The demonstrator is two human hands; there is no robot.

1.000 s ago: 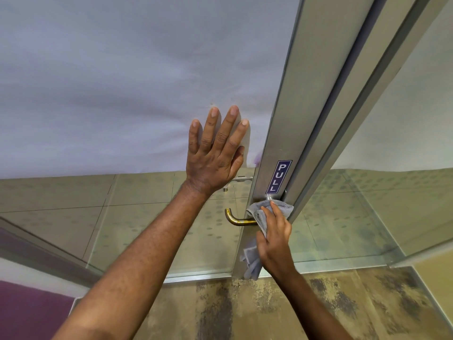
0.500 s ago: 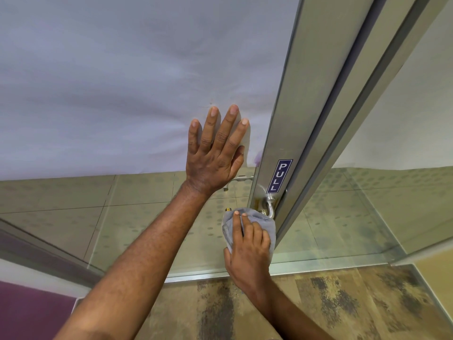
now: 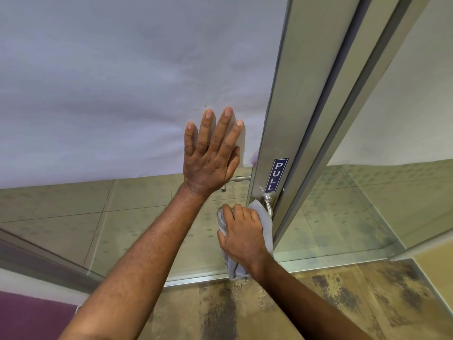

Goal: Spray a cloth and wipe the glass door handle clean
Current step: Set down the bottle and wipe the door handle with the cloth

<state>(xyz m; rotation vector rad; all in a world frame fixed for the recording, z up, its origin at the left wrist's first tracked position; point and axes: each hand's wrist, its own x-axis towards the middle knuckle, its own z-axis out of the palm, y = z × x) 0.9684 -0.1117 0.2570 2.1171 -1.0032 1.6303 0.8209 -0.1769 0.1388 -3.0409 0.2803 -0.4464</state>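
1. Head view: left hand point(image 3: 210, 158) flat and wide open on the frosted glass point(image 3: 110, 82), holding nothing, just pressing.
2. Right hand point(image 3: 241, 238) curled shut around the cloth point(image 3: 266, 223), wrapped over the handle point(image 3: 269, 204) beside the frame point(image 3: 277, 106), just under the PULL sign point(image 3: 276, 174).
3. Most of the handle hidden under cloth and fingers; only the silver neck by the frame showing.
4. Could slip: loose cloth end hanging below the wrist, easy to drop with a weak squeeze.
5. Could swing: door may move from a hard rub if the flat hand lets go.
6. Could smudge: bare palm may leave marks on the glass.
7. Containers: none seen; no spray bottle in sight.
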